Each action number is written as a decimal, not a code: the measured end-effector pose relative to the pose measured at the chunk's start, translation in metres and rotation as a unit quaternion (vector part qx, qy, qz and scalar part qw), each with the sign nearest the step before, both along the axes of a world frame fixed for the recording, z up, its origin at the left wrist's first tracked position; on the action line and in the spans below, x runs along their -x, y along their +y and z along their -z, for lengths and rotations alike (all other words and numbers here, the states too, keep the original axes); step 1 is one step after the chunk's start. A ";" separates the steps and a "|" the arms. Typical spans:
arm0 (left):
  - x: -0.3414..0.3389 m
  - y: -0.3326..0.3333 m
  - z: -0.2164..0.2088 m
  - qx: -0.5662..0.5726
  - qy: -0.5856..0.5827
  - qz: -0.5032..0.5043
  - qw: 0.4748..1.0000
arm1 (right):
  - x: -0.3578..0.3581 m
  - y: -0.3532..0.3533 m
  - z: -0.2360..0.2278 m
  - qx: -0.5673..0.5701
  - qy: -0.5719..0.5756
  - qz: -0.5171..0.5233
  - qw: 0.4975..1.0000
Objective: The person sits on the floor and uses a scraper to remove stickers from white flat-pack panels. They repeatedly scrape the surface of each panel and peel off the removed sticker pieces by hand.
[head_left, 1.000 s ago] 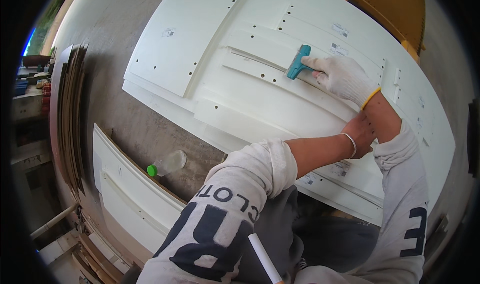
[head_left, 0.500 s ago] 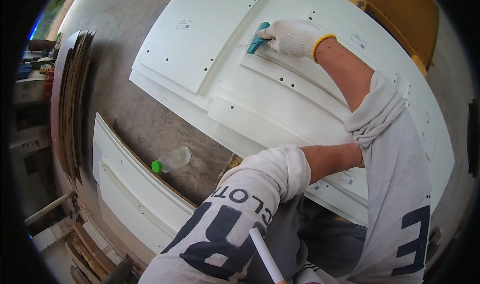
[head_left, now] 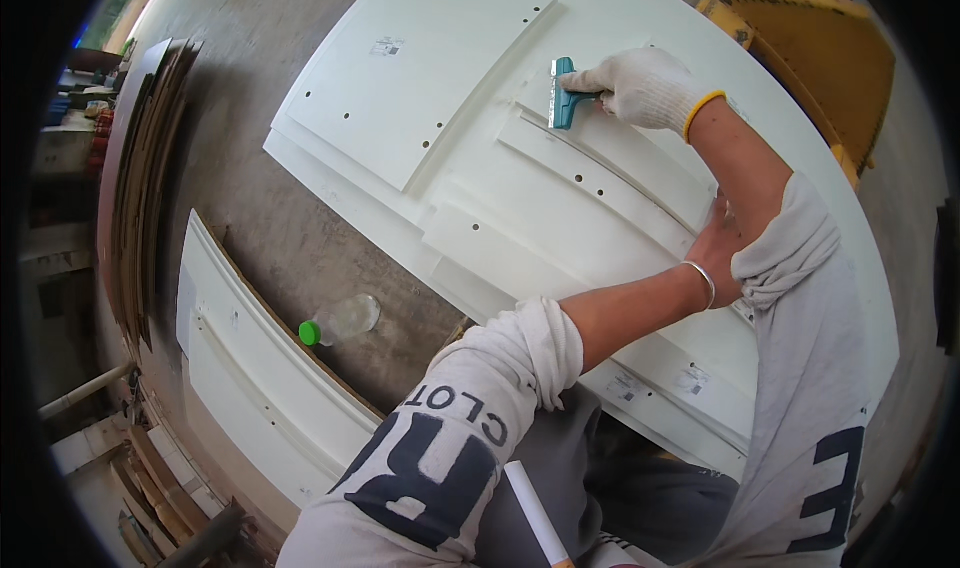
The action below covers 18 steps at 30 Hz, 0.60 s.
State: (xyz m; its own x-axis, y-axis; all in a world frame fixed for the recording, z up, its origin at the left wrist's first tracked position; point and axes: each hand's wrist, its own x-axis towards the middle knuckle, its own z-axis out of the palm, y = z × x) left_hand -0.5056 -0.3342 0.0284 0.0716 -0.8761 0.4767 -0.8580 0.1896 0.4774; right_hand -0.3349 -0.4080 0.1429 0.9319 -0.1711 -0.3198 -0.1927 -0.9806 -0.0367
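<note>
In my right hand (head_left: 650,90), which wears a white knit glove with a yellow cuff, is a teal scraper (head_left: 563,93) with a wide metal blade. Its fingers are closed on the handle, above the white panels. Beneath the scraper lies a narrow white panel strip (head_left: 560,158) with dark holes, on top of other white boards. My bare left hand (head_left: 718,246), with a silver bracelet (head_left: 705,280) at the wrist, reaches across to the strips' right part. My right forearm partly covers it, so its fingers are mostly hidden.
A larger white panel (head_left: 400,98) with holes lies at the upper left. A clear bottle (head_left: 350,316) with a green cap lies on the floor beside another white panel (head_left: 260,388). Brown boards (head_left: 150,188) lean at the left. Yellow metal equipment (head_left: 820,58) stands far right. A cigarette (head_left: 535,508) juts in below.
My right hand has moved right with the scraper, whose blade now shows turned to the left. My left hand has come into sight under the right forearm.
</note>
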 end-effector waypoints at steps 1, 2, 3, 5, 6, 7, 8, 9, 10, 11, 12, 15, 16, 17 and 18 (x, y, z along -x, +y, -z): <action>-0.007 0.001 -0.003 0.028 -0.009 -0.026 0.999 | -0.002 -0.003 0.005 0.002 -0.014 0.001 1.000; -0.011 0.001 -0.002 0.045 -0.015 -0.040 0.998 | -0.005 -0.001 0.005 0.000 -0.018 0.001 1.000; -0.012 0.001 -0.002 0.054 -0.019 -0.046 0.997 | -0.008 0.002 0.005 -0.002 -0.023 0.002 1.000; -0.015 0.003 0.000 0.063 -0.027 -0.047 0.996 | -0.012 0.004 0.006 -0.005 -0.034 -0.004 0.999; -0.015 0.003 0.002 0.064 -0.033 -0.044 0.996 | -0.014 0.004 0.006 -0.006 -0.041 -0.012 0.999; -0.016 0.003 0.004 0.052 -0.028 -0.029 0.998 | -0.015 0.003 0.006 -0.007 -0.047 -0.019 0.999; -0.016 0.002 0.001 0.039 -0.014 -0.012 0.999 | -0.016 0.000 0.007 -0.006 -0.045 -0.017 0.999; -0.015 0.002 -0.001 0.025 0.001 0.005 1.000 | -0.016 -0.005 0.008 -0.005 -0.043 -0.015 0.999; -0.014 0.001 -0.004 0.008 0.025 0.022 0.999 | -0.014 -0.009 0.010 -0.004 -0.041 -0.013 0.999; -0.013 0.002 -0.001 -0.010 0.049 0.036 0.998 | -0.015 -0.004 0.007 -0.008 -0.031 -0.011 0.999; -0.011 0.003 0.006 0.046 0.246 0.114 0.961 | -0.020 0.009 -0.003 -0.013 -0.025 -0.015 0.999; -0.009 -0.002 0.012 0.143 0.384 0.163 0.897 | -0.024 0.017 -0.002 -0.019 -0.027 -0.035 0.999; -0.013 0.000 0.012 0.122 0.143 0.056 0.980 | -0.025 0.017 0.002 -0.020 -0.031 -0.044 0.998; -0.016 0.002 0.002 0.073 0.067 0.028 0.995 | -0.021 0.014 0.005 -0.021 -0.032 -0.049 0.998; -0.023 0.006 -0.011 0.027 -0.019 0.003 0.999 | -0.018 0.013 0.003 -0.021 -0.036 -0.058 0.997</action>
State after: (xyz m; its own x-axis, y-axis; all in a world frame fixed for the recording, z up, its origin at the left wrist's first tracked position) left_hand -0.4831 -0.3279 0.0396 0.0468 -0.8496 0.5254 -0.8741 0.2198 0.4332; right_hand -0.3174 -0.3954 0.1396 0.9656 -0.0491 -0.2553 -0.0737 -0.9934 -0.0876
